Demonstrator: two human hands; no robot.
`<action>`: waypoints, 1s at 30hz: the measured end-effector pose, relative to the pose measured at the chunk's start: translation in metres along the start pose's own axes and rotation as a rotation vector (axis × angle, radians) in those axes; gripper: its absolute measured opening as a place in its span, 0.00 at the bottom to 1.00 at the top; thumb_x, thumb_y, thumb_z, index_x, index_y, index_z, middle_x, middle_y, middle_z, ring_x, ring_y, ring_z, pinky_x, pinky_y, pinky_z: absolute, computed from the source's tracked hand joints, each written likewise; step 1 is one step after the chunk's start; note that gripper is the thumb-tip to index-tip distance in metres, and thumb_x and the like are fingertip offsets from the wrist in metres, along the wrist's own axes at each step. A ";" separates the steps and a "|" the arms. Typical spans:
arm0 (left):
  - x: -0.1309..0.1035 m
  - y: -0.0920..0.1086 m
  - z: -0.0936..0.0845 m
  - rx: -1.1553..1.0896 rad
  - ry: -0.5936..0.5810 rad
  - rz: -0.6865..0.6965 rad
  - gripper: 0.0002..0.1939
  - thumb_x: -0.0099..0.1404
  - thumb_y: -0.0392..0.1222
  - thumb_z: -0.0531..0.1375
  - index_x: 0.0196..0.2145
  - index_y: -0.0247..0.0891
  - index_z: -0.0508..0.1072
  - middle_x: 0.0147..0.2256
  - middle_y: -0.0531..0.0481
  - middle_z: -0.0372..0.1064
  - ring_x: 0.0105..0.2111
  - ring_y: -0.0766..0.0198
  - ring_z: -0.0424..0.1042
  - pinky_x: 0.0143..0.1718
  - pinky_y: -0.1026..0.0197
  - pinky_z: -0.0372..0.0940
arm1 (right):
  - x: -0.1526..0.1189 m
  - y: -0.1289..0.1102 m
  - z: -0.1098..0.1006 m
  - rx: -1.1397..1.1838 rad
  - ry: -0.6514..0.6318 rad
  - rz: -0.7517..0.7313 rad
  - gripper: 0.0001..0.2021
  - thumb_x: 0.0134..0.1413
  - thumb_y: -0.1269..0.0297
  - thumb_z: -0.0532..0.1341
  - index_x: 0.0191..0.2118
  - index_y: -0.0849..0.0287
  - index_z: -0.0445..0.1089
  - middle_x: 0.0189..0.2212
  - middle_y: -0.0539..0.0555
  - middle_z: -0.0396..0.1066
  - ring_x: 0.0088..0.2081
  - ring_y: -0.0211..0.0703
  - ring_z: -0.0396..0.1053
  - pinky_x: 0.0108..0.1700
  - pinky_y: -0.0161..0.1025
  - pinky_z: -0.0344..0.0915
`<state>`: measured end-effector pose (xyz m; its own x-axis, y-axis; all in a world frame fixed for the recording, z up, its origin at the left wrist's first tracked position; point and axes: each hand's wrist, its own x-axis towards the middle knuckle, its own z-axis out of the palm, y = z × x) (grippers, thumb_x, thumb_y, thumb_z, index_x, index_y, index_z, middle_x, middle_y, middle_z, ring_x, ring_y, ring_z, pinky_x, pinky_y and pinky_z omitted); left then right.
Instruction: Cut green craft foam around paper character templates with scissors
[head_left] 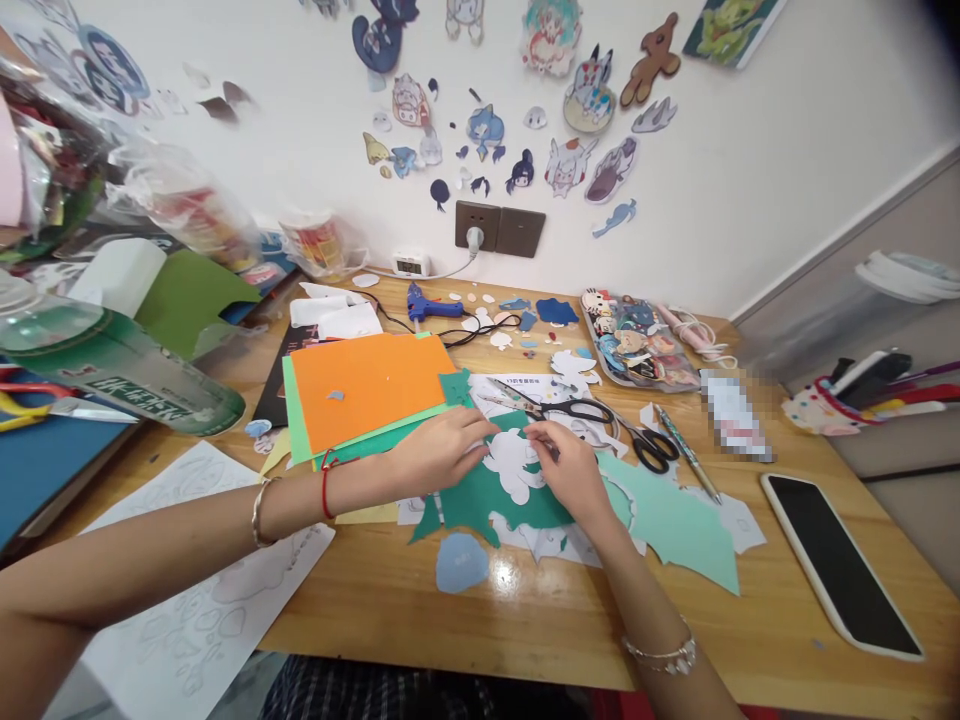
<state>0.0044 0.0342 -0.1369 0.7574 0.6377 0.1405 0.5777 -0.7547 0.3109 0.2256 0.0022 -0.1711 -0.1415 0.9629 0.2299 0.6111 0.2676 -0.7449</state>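
A white paper cutout [514,466] with a rounded, lobed outline lies over dark green paper [469,497] in the middle of the desk. My left hand [448,450] has its fingers closed at the cutout's left edge. At the opposite edge, my right hand [568,467] pinches the cutout between thumb and fingers. Just behind the hands, black-handled scissors [577,408] rest on printed paper. A light green sheet [675,515] extends to the right of my right hand. Nearer the desk's front edge is a blue paper scrap [462,562].
Orange paper [367,385] tops a stack at left, near a green bottle [127,360]. A blue glue gun [435,307] and a tray of cutouts [637,340] sit behind. To the right are a pen [688,457], a phone [840,565] and a pen holder [829,408].
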 end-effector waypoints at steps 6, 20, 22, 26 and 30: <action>-0.015 0.014 0.007 -0.003 -0.015 0.114 0.16 0.69 0.37 0.49 0.52 0.33 0.68 0.51 0.38 0.67 0.51 0.53 0.67 0.52 0.50 0.64 | 0.000 -0.004 0.001 0.017 -0.029 -0.030 0.05 0.62 0.68 0.58 0.39 0.62 0.69 0.36 0.52 0.72 0.38 0.41 0.71 0.42 0.43 0.69; -0.033 0.030 0.021 0.056 -0.153 0.225 0.20 0.70 0.43 0.49 0.57 0.37 0.65 0.61 0.36 0.57 0.61 0.48 0.56 0.59 0.49 0.57 | -0.006 -0.001 -0.001 -0.059 0.001 -0.011 0.03 0.60 0.69 0.59 0.37 0.62 0.69 0.34 0.51 0.71 0.36 0.40 0.70 0.40 0.42 0.69; -0.035 0.030 0.023 0.069 -0.150 0.212 0.20 0.70 0.44 0.49 0.57 0.39 0.65 0.61 0.37 0.57 0.61 0.48 0.55 0.59 0.49 0.57 | -0.006 0.000 -0.002 -0.099 0.005 -0.031 0.03 0.60 0.70 0.58 0.36 0.62 0.69 0.34 0.51 0.71 0.37 0.41 0.69 0.41 0.43 0.67; -0.041 0.035 0.024 0.106 -0.141 0.180 0.20 0.69 0.44 0.52 0.57 0.40 0.65 0.60 0.34 0.57 0.60 0.43 0.56 0.56 0.44 0.59 | -0.001 -0.010 -0.009 -0.114 0.059 -0.067 0.07 0.58 0.74 0.55 0.33 0.59 0.69 0.33 0.54 0.70 0.38 0.45 0.68 0.41 0.45 0.65; -0.046 0.038 0.018 0.132 -0.125 0.184 0.20 0.69 0.44 0.51 0.55 0.35 0.66 0.57 0.30 0.61 0.57 0.43 0.61 0.55 0.45 0.61 | -0.009 -0.055 -0.035 -0.008 0.200 -0.096 0.07 0.59 0.72 0.56 0.34 0.55 0.69 0.35 0.54 0.71 0.39 0.46 0.69 0.42 0.44 0.66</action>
<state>-0.0032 -0.0264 -0.1488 0.8803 0.4702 0.0637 0.4555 -0.8750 0.1643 0.2206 -0.0221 -0.1104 -0.0426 0.9068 0.4193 0.6087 0.3564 -0.7089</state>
